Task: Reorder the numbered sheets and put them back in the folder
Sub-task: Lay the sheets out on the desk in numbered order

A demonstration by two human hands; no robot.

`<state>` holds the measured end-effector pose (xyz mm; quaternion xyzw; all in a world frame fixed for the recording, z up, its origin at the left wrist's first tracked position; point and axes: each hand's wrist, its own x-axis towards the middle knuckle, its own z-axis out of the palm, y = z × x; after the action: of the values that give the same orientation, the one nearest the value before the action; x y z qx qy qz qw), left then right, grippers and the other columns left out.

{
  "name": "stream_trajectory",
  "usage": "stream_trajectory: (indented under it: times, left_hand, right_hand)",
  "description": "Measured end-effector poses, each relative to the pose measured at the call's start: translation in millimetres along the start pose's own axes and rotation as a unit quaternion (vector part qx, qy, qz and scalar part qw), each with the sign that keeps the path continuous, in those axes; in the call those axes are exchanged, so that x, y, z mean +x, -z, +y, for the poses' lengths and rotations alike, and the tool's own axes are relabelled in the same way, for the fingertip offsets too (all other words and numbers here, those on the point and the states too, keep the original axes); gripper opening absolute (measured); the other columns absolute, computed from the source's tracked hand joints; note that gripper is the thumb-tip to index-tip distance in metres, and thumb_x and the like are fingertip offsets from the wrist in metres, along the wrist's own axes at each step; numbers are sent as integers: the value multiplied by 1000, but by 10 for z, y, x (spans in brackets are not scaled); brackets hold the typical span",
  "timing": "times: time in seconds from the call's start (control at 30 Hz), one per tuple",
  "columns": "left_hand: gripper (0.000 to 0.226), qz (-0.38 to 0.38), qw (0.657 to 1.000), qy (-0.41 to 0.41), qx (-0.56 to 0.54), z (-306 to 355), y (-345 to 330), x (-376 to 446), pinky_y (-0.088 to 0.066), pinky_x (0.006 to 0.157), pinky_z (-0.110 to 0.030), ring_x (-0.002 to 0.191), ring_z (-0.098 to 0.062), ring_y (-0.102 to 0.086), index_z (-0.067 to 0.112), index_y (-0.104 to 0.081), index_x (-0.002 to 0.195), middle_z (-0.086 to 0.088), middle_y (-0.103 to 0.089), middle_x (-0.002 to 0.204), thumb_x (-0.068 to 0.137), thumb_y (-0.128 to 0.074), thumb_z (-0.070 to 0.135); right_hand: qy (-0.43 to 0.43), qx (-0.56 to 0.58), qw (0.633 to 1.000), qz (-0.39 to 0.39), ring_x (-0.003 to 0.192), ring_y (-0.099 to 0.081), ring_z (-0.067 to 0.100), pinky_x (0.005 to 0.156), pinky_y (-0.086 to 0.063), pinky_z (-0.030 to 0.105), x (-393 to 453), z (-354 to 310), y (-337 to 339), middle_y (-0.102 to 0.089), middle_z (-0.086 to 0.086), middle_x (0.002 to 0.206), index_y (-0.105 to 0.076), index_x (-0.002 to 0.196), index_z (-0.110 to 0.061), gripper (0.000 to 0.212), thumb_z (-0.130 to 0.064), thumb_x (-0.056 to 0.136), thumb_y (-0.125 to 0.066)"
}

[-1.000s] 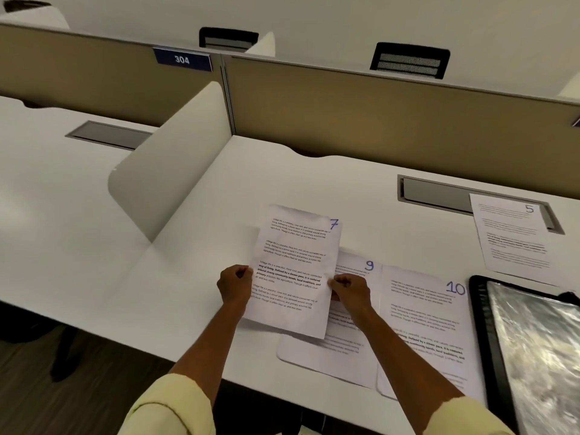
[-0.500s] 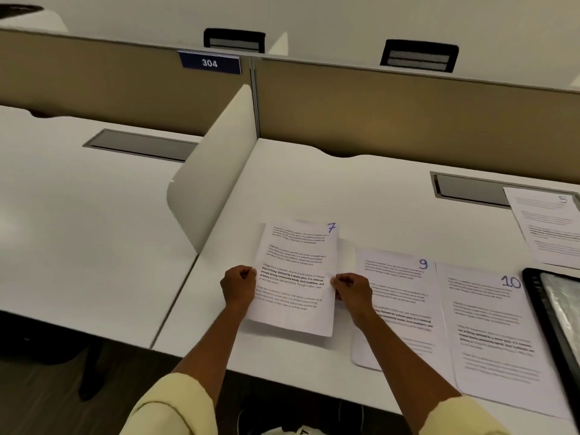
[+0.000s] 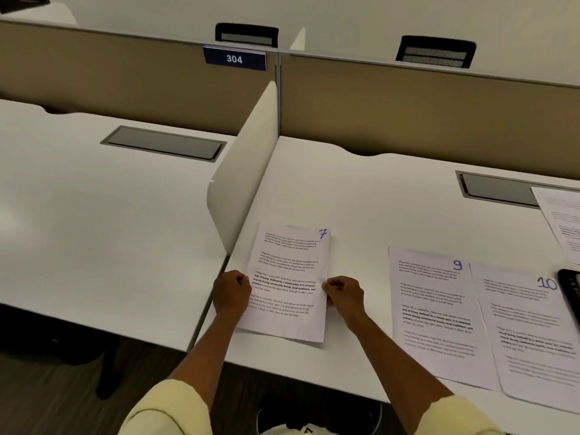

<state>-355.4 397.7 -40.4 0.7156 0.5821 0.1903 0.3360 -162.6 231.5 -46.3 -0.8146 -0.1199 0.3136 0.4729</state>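
The left hand (image 3: pixel 231 293) pinches the left edge of sheet 7 (image 3: pixel 287 282) with curled fingers, and the right hand (image 3: pixel 343 293) pinches its right edge the same way. The sheet lies at the near left of the white desk (image 3: pixel 361 196), beside the divider (image 3: pixel 243 171). To the right, apart from it, sheet 9 (image 3: pixel 436 312) and sheet 10 (image 3: pixel 533 334) lie side by side, their edges overlapping.

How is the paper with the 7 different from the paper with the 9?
Sheet 7 is pinched at its side edges by the left hand and right hand; nobody touches sheet 9. Sheet 7 sits alone near the divider; sheet 9 sits against sheet 10. Both are white printed pages with blue handwritten numbers.
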Motion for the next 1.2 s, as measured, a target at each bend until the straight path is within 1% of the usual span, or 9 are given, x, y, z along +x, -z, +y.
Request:
stream_trajectory:
  times: [0.2,0.33,0.4,0.5,0.77,0.93,1.07,1.13,1.2]
  left_hand:
    - [20,-3,1000,6,15,-158,130,48,-41,65,-29,75,-25,-60,3,-68,76,-9,-66,77,91,-63,15]
    - [19,4,1000,22,7,-198,207,84,-42,64,-28,72,-23,-59,3,-69,77,-8,-66,76,91,-61,13]
    - [20,5,1000,28,6,-224,237,97,-41,63,-28,72,-25,-61,3,-69,76,-9,-66,75,91,-60,12]
    - [21,14,999,33,15,-250,269,116,-40,64,-28,69,-21,-57,2,-69,77,-11,-67,77,92,-60,12]
    - [19,22,999,42,25,-304,312,211,-44,67,-29,72,-20,-56,1,-72,86,-14,-71,87,93,-61,14]
    - [18,22,998,47,27,-308,312,228,-45,70,-30,82,-28,-64,1,-73,90,-16,-72,92,93,-61,14]
    - [19,26,998,52,39,-330,296,220,-46,71,-31,87,-31,-65,1,-73,93,-16,-72,95,94,-59,15]
    - [21,27,997,54,40,-344,281,222,-48,73,-33,90,-33,-65,1,-73,94,-17,-72,97,95,-58,16]
    - [25,30,997,61,40,-350,270,226,-49,78,-38,97,-35,-62,1,-71,100,-19,-70,103,96,-55,19]
  right_hand:
    - [8,-33,999,14,78,-71,25,78,-62,41,-21,-12,-214,-73,7,87,-70,89,-13,6,-17,90,-74]
    - [10,-50,999,12,84,-71,25,84,-59,40,-20,-17,-317,-74,7,91,-74,95,-10,12,-20,91,-72]
    - [21,-70,997,13,89,-69,23,88,-56,36,-31,-19,-361,-75,6,95,-76,98,-8,15,-20,93,-68]
    - [37,-89,995,16,90,-68,23,84,-51,30,-69,-33,-420,-75,7,96,-77,98,-6,17,-18,95,-65]
    - [45,-95,994,12,88,-66,19,81,-48,26,-96,-53,-487,-75,6,96,-77,96,-8,14,-18,92,-69]
    - [47,-97,994,8,86,-65,17,80,-48,25,-110,-54,-485,-74,5,95,-76,95,-8,11,-18,91,-71]
    - [44,-97,994,8,83,-64,16,79,-48,25,-107,-63,-489,-74,5,94,-75,94,-8,11,-17,91,-71]
    - [42,-99,994,8,82,-64,16,76,-46,24,-116,-68,-485,-74,6,94,-75,94,-8,11,-18,91,-71]
    - [44,-104,993,17,84,-66,18,74,-44,24,-127,-64,-480,-74,5,93,-74,94,-9,14,-21,93,-69]
